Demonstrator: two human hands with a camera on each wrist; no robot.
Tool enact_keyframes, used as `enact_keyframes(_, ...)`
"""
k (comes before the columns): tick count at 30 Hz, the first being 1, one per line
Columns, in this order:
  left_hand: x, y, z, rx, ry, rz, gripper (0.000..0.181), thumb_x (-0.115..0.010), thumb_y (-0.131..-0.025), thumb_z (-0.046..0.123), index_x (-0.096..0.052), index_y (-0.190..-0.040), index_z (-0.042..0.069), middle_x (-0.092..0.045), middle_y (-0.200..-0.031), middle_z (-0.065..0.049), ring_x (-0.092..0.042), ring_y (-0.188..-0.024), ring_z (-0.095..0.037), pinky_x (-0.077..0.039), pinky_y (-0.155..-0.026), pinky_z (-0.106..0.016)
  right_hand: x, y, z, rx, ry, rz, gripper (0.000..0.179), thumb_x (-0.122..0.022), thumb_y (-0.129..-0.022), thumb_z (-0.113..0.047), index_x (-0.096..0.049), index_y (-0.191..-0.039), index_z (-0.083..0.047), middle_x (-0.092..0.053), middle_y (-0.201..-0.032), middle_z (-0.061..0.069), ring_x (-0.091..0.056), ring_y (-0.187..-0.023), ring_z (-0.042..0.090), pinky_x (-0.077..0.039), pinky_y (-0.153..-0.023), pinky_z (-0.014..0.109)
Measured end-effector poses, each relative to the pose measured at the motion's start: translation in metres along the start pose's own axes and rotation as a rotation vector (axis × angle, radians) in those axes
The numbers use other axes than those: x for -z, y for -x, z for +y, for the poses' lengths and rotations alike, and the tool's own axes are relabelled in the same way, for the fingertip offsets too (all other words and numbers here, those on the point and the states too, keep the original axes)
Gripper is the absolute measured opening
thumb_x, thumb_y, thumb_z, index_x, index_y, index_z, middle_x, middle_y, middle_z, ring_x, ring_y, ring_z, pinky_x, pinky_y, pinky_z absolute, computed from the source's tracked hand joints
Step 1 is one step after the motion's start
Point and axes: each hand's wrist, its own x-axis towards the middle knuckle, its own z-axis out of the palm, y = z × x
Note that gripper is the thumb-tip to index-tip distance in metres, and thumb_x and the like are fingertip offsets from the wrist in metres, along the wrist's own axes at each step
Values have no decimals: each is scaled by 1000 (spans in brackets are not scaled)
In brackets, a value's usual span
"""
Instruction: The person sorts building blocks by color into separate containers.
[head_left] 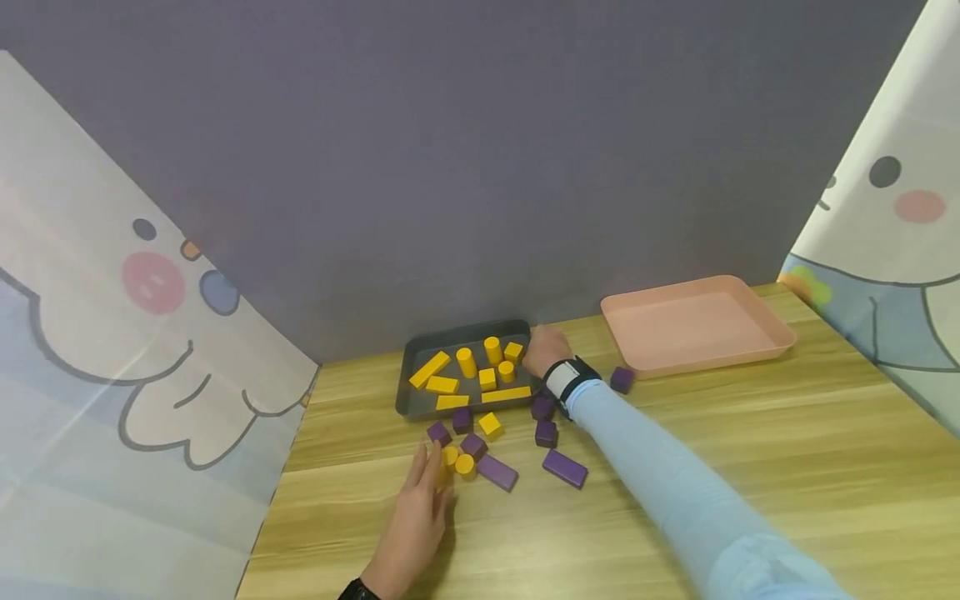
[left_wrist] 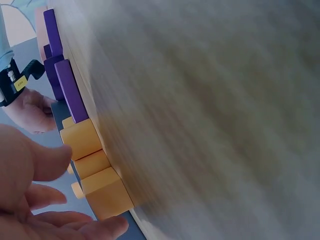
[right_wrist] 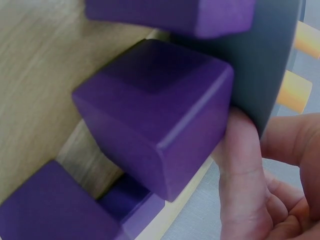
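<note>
My right hand (head_left: 546,352) pinches the right rim of a dark grey tray (head_left: 403,392); in the right wrist view the fingers (right_wrist: 242,170) lie either side of its wall. Inside the tray are several yellow blocks, among them a standing cylinder (head_left: 466,363) and a long bar (head_left: 506,394). My left hand (head_left: 417,508) lies at the front left, fingers extended, beside yellow cylinders (head_left: 465,466). In the left wrist view a fingertip touches or nearly touches the nearest yellow block (left_wrist: 107,192), while the thumb stays apart. A purple cube (right_wrist: 155,115) sits close to the right hand.
Between the hands lie several purple cubes (head_left: 547,433), a yellow cube (head_left: 491,426) and purple flat bars (head_left: 566,468). A pink tray (head_left: 697,325) stands at the back right, with a purple cube (head_left: 622,380) by its corner. A grey panel (head_left: 480,167) rises behind the wooden table (head_left: 750,467).
</note>
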Motion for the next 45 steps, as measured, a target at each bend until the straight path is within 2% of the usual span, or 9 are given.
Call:
enact_keyframes(11,8,-2,-2,-45,-30,50,43,-77,-87,-5,-67,-129,-9,-60,-134,-42,-70,-113,-50,-62,-86,-39,1,-2,2,-9,-8,1,27,-74,-85,-11,-74,-108,4,-76,-101,18,-68,-82,27,-58,-69,36)
enact_keyframes(19,16,-7,-2,-7,-85,86,31,-81,-76,-11,-77,-107,-8,-76,-109,-28,-77,-97,-39,-64,-81,-40,1,-5,0,-31,-4,2,23,-74,-86,-11,-75,-104,3,-77,-100,18,-67,-82,27,-56,-68,34)
enact_keyframes(26,28,-14,-4,51,-100,12,30,-75,-73,-18,-79,-99,-5,-80,-103,-20,-77,-99,-36,-63,-84,-45,-1,-8,0,-24,6,9,26,-75,-86,-12,-75,-107,4,-77,-102,19,-69,-84,28,-58,-70,36)
enact_keyframes(31,50,-25,-8,63,-96,-22,33,-72,-69,-19,-80,-97,-5,-79,-101,-20,-76,-99,-37,-63,-81,-46,-3,-8,-1,-18,10,16,27,-74,-86,-11,-75,-108,4,-77,-101,19,-69,-84,29,-58,-70,36)
enact_keyframes(36,83,-51,-10,66,-37,6,25,-77,-77,-13,-81,-99,-3,-80,-102,-20,-76,-96,-35,-63,-76,-42,-4,-7,-2,-16,0,4,29,-75,-86,-11,-74,-111,4,-77,-104,19,-70,-87,29,-60,-73,37)
enact_keyframes(39,95,-75,-12,56,-2,52,24,-79,-80,-9,-81,-103,-1,-80,-107,-21,-67,-64,-21,-56,-56,-30,-3,-6,-1,-11,2,-9,30,-74,-86,-11,-73,-112,4,-76,-106,20,-70,-88,30,-60,-76,39)
enact_keyframes(41,97,-91,-13,56,33,109,25,-78,-84,-6,-80,-108,-1,-78,-113,-21,-49,-49,-13,-42,-46,-22,-1,-4,0,-5,3,-10,31,-74,-86,-11,-73,-112,5,-76,-106,20,-70,-89,31,-60,-77,40)
enact_keyframes(43,95,-107,-14,66,77,178,28,-76,-86,-5,-78,-114,-1,-76,-119,-22,-33,-42,-13,-30,-40,-19,0,-1,0,-4,4,-8,31,-74,-86,-12,-73,-112,5,-76,-106,20,-70,-90,31,-61,-79,40)
enact_keyframes(45,88,-120,-15,64,104,251,30,-76,-86,-5,-77,-116,-1,-76,-121,-21,-50,-48,-18,-33,-42,-18,-1,2,2,-9,7,-9,32,-75,-86,-13,-73,-113,5,-76,-106,21,-70,-91,32,-61,-80,41)
